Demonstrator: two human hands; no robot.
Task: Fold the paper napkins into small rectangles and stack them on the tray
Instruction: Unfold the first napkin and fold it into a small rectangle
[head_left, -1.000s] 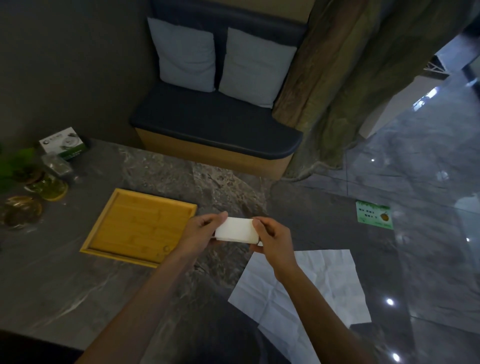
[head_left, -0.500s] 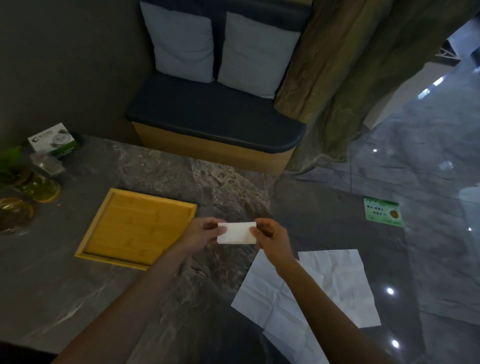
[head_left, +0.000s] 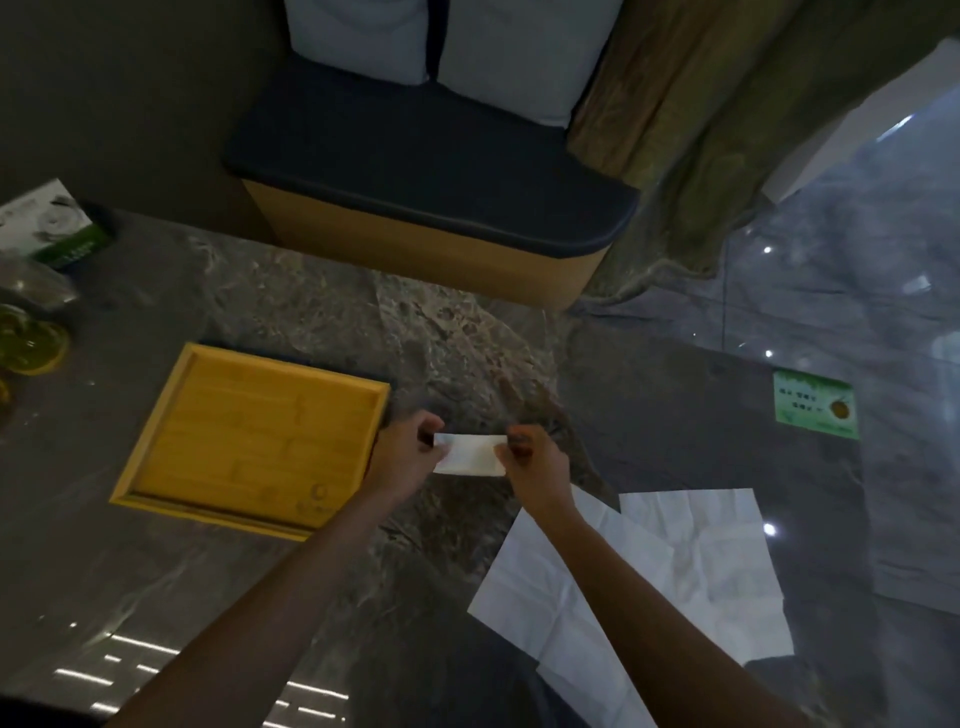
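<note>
A small white folded napkin (head_left: 470, 456) is held above the marble table, just right of the wooden tray (head_left: 249, 436). My left hand (head_left: 410, 457) pinches its left end and my right hand (head_left: 535, 467) pinches its right end. The tray lies flat with nothing on it. Two unfolded white napkins (head_left: 649, 566) lie overlapping on the table below and to the right of my hands, partly under my right forearm.
A white and green box (head_left: 49, 223), a clear bag and yellow-green glass pieces (head_left: 31, 345) sit at the table's left edge. A green card (head_left: 814, 404) lies at right. A cushioned bench (head_left: 426, 171) stands behind the table.
Both hands have kept hold of the folded napkin and shifted it slightly lower and flatter; my view has tipped downward. The loose napkins have not moved.
</note>
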